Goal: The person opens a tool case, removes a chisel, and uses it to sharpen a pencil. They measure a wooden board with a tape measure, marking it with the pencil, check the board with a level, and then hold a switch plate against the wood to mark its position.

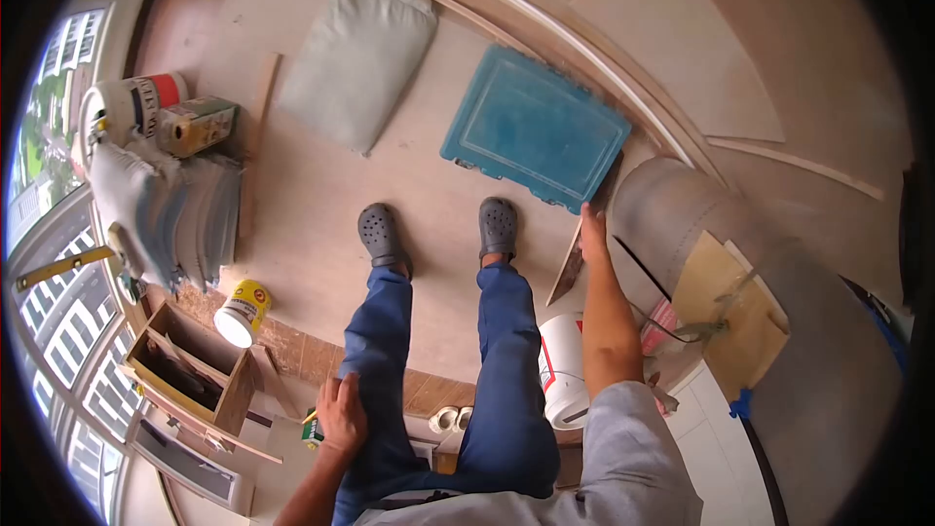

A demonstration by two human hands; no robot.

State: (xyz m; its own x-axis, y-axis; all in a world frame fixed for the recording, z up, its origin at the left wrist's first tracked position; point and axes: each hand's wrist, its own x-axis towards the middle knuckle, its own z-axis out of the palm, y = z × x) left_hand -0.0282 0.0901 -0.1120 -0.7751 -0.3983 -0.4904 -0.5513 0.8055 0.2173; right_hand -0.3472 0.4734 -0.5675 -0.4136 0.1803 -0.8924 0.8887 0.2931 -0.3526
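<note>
My left hand (341, 416) is closed in front of my left thigh, with a thin yellow stick (311, 417) like a pencil poking out from its fingers. My right arm reaches forward, and my right hand (593, 234) grips a thin, narrow wooden board (567, 278) near its upper part; the fingers are partly hidden. Just beyond that hand lies a teal plastic case (538, 127) with its lid closed.
A grey-green bag (360, 54) lies ahead. Stacked sacks (166, 205), buckets (245, 307) and a wooden box (190, 370) stand left. At right are a white bucket (563, 370), a large grey rounded surface (672, 200) and a cable (672, 336).
</note>
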